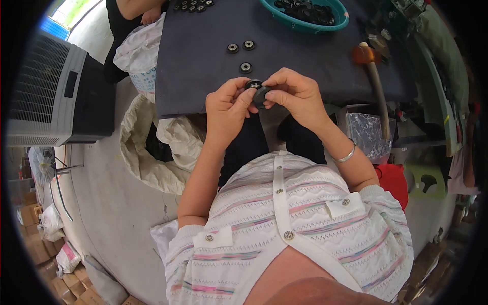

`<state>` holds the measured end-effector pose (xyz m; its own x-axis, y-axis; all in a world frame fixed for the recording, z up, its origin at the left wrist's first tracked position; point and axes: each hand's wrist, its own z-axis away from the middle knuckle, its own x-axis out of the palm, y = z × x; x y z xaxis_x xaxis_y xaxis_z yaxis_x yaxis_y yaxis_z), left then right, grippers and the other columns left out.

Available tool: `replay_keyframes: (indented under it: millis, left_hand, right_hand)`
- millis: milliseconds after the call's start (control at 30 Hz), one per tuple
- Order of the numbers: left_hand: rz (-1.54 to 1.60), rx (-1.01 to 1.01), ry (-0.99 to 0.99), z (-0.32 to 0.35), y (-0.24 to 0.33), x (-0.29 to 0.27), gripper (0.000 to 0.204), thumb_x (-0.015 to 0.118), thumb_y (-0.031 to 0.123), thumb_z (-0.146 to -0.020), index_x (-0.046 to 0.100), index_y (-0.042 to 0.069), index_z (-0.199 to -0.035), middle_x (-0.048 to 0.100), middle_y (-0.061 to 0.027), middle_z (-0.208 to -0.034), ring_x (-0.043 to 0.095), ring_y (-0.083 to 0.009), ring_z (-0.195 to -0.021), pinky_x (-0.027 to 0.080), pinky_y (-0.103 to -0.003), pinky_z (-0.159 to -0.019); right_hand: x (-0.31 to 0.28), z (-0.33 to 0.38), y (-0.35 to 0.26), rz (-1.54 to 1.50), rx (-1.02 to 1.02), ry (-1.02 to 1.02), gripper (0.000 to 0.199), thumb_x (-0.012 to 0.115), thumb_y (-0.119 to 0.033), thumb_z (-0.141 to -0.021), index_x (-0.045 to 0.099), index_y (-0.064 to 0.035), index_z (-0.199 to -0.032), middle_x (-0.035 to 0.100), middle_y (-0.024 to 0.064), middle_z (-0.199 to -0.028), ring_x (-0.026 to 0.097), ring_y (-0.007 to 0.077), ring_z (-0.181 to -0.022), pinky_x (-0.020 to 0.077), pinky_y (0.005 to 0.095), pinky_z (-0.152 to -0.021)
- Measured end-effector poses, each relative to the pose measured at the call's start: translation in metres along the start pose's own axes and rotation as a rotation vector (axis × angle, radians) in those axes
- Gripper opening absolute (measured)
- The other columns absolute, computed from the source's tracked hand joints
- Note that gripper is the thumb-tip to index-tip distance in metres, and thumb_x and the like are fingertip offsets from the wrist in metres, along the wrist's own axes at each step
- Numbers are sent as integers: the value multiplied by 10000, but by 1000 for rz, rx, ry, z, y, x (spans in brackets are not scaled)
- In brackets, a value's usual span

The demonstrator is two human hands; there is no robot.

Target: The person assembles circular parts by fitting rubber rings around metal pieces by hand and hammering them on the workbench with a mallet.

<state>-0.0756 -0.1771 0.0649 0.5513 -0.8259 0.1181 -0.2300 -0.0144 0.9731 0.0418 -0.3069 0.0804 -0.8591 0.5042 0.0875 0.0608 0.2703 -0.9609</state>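
Both hands meet just over the near edge of the dark table (198,76). My left hand (227,108) pinches a small black wheel with a shiny metal centre (253,84). Between the thumb and fingers of my right hand (301,97) is a plain black round disc (261,95). The disc overlaps the wheel's near side; whether they are joined I cannot tell. Beyond my hands lie three loose black wheels with metal centres: a nearer wheel (245,67), a left wheel (233,48) and a right wheel (248,44).
A teal basin (306,28) of black parts stands at the back. More wheels (195,6) sit far left. To the right lies a mallet (377,91) above a clear plastic bag (370,129). An open pale sack (133,152) and grey cooler (43,89) are left, near another person's arm (134,7).
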Motion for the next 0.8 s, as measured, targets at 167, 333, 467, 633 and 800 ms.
replay_keyframes:
  millis: [167, 333, 467, 633, 800]
  left_hand:
    - [69, 88, -18, 23, 9, 5, 167, 572, 49, -908, 618, -46, -1037, 658, -67, -806, 622, -90, -629, 465, -188, -513]
    - [-37, 271, -70, 34, 20, 8, 165, 558, 43, -910, 624, -45, -1033, 663, -66, -849, 637, -101, -671, 488, -193, -553]
    - [-57, 311, -86, 43, 21, 10, 181, 589, 45, -883, 618, -42, -1038, 662, -70, -854, 618, -94, -651, 481, -201, -555]
    - [-183, 525, -33, 48, 16, 13, 276, 701, 45, -767, 598, -17, -1015, 646, -75, -819, 573, -113, -584, 452, -225, -527]
    - [-327, 592, -90, 51, 32, 6, 248, 709, 36, -743, 593, 1, -960, 631, -64, -784, 570, -126, -552, 434, -222, -500]
  right_hand:
    - [5, 16, -8, 97, -97, 15, 130, 616, 51, -817, 605, 35, -945, 600, 53, -862, 630, 99, -735, 519, 213, -647]
    - [10, 30, -20, 67, -98, 51, 133, 627, 71, -798, 599, 35, -923, 584, 55, -870, 636, 105, -736, 515, 212, -627]
    - [15, 36, -28, 81, -180, 44, 169, 646, 93, -771, 600, 25, -919, 586, 64, -872, 636, 111, -736, 518, 214, -624]
    - [16, 40, -31, 193, -237, -5, 234, 668, 92, -749, 620, 17, -965, 584, 59, -871, 623, 118, -752, 517, 218, -655]
    - [7, 39, -38, 328, -214, -210, 380, 692, 29, -751, 624, 20, -1125, 593, 106, -1000, 598, 135, -837, 485, 232, -716]
